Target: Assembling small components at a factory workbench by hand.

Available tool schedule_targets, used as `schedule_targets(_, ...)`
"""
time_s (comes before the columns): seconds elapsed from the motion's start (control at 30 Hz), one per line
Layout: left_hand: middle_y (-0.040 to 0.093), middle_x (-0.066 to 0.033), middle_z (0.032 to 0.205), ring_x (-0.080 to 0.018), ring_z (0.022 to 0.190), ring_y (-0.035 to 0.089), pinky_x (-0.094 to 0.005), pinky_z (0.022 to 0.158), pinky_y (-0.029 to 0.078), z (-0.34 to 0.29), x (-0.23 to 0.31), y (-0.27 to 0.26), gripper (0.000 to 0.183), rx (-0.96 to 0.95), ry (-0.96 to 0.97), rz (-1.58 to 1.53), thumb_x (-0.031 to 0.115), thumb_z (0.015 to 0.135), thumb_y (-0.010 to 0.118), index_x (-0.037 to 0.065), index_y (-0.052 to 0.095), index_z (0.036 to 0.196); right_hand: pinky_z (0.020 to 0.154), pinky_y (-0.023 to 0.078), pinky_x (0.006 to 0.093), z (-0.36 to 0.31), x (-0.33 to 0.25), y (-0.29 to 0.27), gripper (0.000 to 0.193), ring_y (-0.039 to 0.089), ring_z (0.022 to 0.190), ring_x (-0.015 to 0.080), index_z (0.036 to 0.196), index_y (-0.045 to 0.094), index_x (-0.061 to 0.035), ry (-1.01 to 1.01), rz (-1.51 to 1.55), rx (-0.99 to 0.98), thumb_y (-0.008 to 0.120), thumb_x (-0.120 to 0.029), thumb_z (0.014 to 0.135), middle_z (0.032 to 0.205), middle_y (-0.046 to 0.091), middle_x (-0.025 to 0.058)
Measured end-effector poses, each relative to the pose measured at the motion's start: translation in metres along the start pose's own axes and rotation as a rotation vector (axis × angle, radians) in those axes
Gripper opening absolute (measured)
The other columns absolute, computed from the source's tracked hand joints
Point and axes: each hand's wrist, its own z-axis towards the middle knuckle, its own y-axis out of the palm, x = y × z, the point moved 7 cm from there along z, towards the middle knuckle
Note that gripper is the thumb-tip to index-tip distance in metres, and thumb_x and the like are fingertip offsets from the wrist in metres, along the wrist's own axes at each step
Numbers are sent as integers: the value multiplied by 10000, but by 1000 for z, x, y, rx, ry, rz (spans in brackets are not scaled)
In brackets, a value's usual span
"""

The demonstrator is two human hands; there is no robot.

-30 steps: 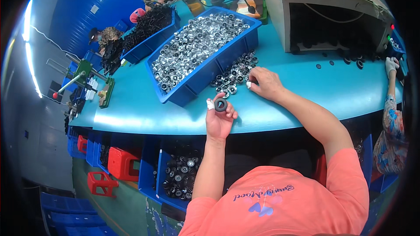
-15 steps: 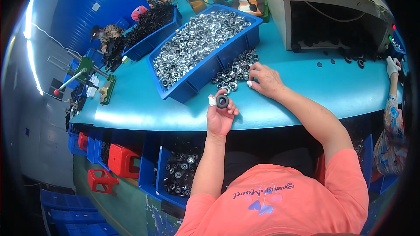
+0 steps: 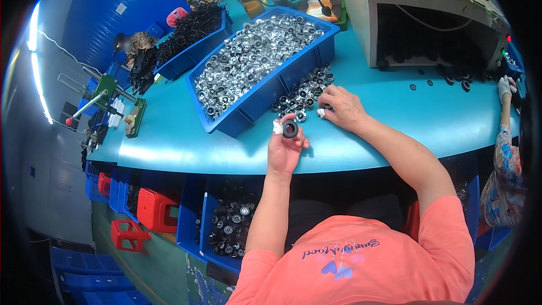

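Note:
My left hand [image 3: 286, 149] is closed around a black rubber ring [image 3: 290, 129], shaped like a small tyre, just above the near edge of the turquoise table. White tape wraps one of its fingers. My right hand [image 3: 345, 108] is pinched beside a loose heap of small shiny wheel hubs [image 3: 302, 97], silver with dark centres. Something dark shows between its fingertips, too small and covered to name. White tape is on a finger there too. Behind the heap stands a long blue bin [image 3: 243, 106] filled with more of these silver hubs.
At right a box-like housing [image 3: 370, 22] opens over dark round parts. Another worker's gloved hand [image 3: 507, 86] rests at the far right. A green hand press [image 3: 104, 93] stands left. Below the table's edge is a blue bin [image 3: 206, 220] of finished-looking wheels; red stools [image 3: 158, 212] stand beside it.
My right hand has drawn back slightly from the heap, its fingertips now closed around something dark. My left hand keeps the rubber ring, turned a little.

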Motion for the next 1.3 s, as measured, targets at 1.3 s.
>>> schedule_targets(1.3, 502, -53, 788, -171, 716, 462, -360, 699, 436, -7, 1, -9, 558, 26, 20, -65, 519, 1107, 256, 87, 585, 1235, 768, 552, 297, -4, -23, -7, 333, 665, 828, 138, 1082, 692, -72, 32, 660, -76, 808, -45, 771, 968, 639, 39)
